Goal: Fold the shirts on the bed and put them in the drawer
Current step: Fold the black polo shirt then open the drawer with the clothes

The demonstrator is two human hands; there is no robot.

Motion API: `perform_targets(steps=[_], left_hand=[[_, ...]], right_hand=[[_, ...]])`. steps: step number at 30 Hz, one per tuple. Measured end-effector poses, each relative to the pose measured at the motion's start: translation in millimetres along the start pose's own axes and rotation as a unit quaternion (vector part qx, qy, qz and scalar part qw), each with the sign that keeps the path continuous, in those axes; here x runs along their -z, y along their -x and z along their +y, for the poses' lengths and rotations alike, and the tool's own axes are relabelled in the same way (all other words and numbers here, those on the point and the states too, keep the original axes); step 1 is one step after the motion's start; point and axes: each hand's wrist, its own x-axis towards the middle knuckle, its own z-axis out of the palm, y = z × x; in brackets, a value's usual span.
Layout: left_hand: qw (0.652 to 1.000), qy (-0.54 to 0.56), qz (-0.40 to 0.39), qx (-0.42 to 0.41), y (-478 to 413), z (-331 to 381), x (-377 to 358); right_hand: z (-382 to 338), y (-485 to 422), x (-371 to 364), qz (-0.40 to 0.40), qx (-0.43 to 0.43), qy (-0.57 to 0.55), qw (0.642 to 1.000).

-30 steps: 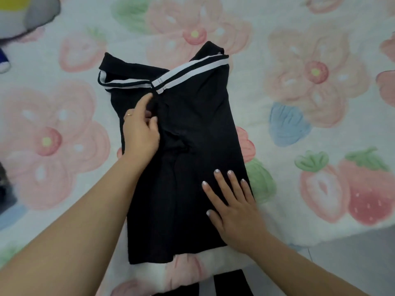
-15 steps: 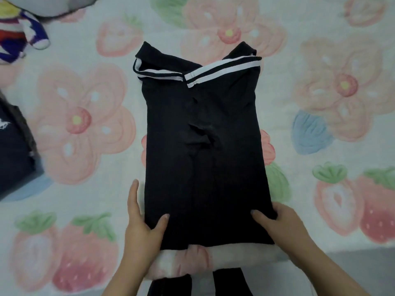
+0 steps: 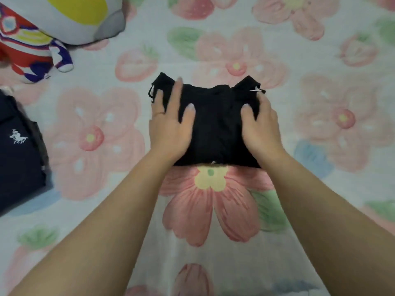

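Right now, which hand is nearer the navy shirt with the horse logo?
Left. The left hand rests on the left half of the folded black shirt, toward the navy shirt; the right hand rests on its right half, farther away.
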Motion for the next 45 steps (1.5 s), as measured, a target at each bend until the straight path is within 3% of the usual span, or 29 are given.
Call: perform_targets(steps=[2,5,11,14,16,19,21,22,24,28,30,34,36,38,41,43,45], left_hand=[[0.976,-0.202,-0.044,-0.07,11,-25,-30],[0.945,-0.307,-0.106,-0.03,16,-66,-57],[0.94,-0.328,-0.094,-0.004,-2,-82,-66],[0.948,-0.304,-0.069,0.069,-6,-72,-51],[0.959,-0.268,-0.001,0.098,1,-58,-45],[0.981,-0.185,0.062,-0.003,28,-18,-52],[1.0,-0.015,-0.023,-0.001,44,14,-60],[0.991,0.094,-0.081,0.049,45,32,-58],[0.942,0.275,-0.134,0.142,38,55,-49],[0.893,0.386,-0.129,0.192,30,66,-8],[0.856,0.438,-0.164,0.221,36,66,18],[0.767,0.546,-0.228,0.248,53,50,76],[0.751,0.553,-0.241,0.268,63,34,96],[0.775,0.507,-0.217,0.31,72,2,102],[0.85,0.37,-0.128,0.354,87,-52,89],[0.926,0.183,-0.066,0.322,100,-87,76],[0.963,-0.002,0.036,0.267,113,-114,66]], right_hand=[[25,6,-29,-0.044,0.111,0.175,0.977],[70,1,-51,-0.107,0.062,0.299,0.946],[83,-21,-57,-0.077,0.057,0.297,0.95],[79,-22,-41,0.029,-0.015,0.24,0.97],[75,-21,-28,0.047,-0.105,0.135,0.984],[63,-14,-11,-0.059,-0.164,-0.083,0.981],[46,-2,0,-0.097,-0.103,-0.171,0.975],[35,7,6,-0.107,-0.045,-0.188,0.975],[10,31,12,-0.151,0.061,-0.182,0.97],[-22,76,14,-0.246,0.136,-0.096,0.955],[-35,94,27,-0.211,0.164,-0.105,0.958],[-51,121,61,0.038,0.279,-0.014,0.959],[-48,135,62,0.055,0.307,0.025,0.95],[-34,146,48,0.02,0.311,0.074,0.947],[9,157,13,-0.076,0.275,0.169,0.943],[44,157,-2,-0.125,0.209,0.176,0.954],[69,148,-2,-0.107,0.092,0.128,0.982]])
